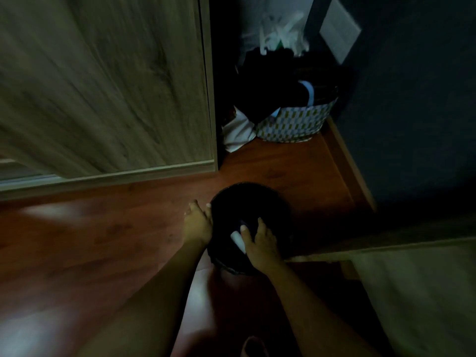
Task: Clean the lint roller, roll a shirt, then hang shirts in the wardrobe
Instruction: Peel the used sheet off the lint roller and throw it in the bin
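A round black bin (268, 202) stands on the reddish wooden floor in the lower middle of the dim, blurred head view. My left hand (197, 221) rests against the bin's left rim. Over the bin's opening, my right hand (261, 243) grips a white lint roller (237, 240), whose pale end sticks out to the left of my fingers. The light wood wardrobe door (103, 86) fills the upper left.
A patterned basket (293, 124) stuffed with dark clothes stands in the far corner, white cloth (238, 135) on the floor beside it. A dark wall (417, 99) runs along the right. A pale wooden furniture edge (412, 274) sits at the lower right.
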A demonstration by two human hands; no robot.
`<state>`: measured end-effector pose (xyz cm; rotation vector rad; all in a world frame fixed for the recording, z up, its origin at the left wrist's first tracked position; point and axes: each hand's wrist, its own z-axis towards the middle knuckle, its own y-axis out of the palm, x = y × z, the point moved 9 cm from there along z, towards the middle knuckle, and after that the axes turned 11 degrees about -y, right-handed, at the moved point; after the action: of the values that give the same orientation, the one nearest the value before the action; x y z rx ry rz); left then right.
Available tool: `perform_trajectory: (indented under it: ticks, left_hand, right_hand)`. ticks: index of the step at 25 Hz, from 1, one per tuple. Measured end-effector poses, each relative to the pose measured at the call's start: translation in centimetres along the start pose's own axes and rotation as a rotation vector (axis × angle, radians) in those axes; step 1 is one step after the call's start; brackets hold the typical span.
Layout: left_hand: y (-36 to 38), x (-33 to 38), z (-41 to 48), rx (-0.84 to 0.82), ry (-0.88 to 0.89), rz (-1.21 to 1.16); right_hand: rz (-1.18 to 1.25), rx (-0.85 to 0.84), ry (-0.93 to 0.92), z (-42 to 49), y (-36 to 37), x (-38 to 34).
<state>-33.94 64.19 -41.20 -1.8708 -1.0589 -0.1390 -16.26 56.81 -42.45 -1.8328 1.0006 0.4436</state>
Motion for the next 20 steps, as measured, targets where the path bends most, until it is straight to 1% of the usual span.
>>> perform_trajectory:
  ticks: [3,5,7,9,11,13,15,18,20]
  left_hand:
    - [-6.9,5.6,-6.2,0.018,0.07,-0.014]
    - [-11.9,9.7,-11.8,0.014,0.16,-0.024]
    - [-16.7,13.1,-17.7,0.03,0.248,-0.057]
    - [-20.6,15.7,-23.4,0.05,0.327,-0.082]
    - [-22.8,17.4,-28.0,0.063,0.378,-0.104]
    - [-24.0,18.6,-33.3,0.047,0.432,-0.082]
    - [-23.6,19.1,-38.4,0.023,0.496,-0.072]
    - [-21.2,18.9,-45.4,0.006,0.595,-0.081]
    - [-18.4,18.0,-48.7,-0.007,0.615,-0.056]
  right_hand:
    - [-0.006,0.046,-0.059,-4.5,-5.6,-7.2]
    - [0.017,0.082,-0.094,-8.9,-10.2,-12.3]
    - [0.07,0.155,-0.128,-14.1,-15.1,-16.9]
    - [0.083,0.242,-0.16,-19.4,-19.8,-20.2]
    - [0.041,0.289,-0.208,-23.6,-23.6,-22.5]
    - [0.017,0.359,-0.266,-28.6,-27.2,-23.4]
    - [-0.003,0.408,-0.329,-33.4,-29.9,-22.7]
    - [-0.123,0.442,-0.395,-40.1,-33.3,-19.4]
    - [-0.174,0.444,-0.419,-43.7,-35.0,-16.8]
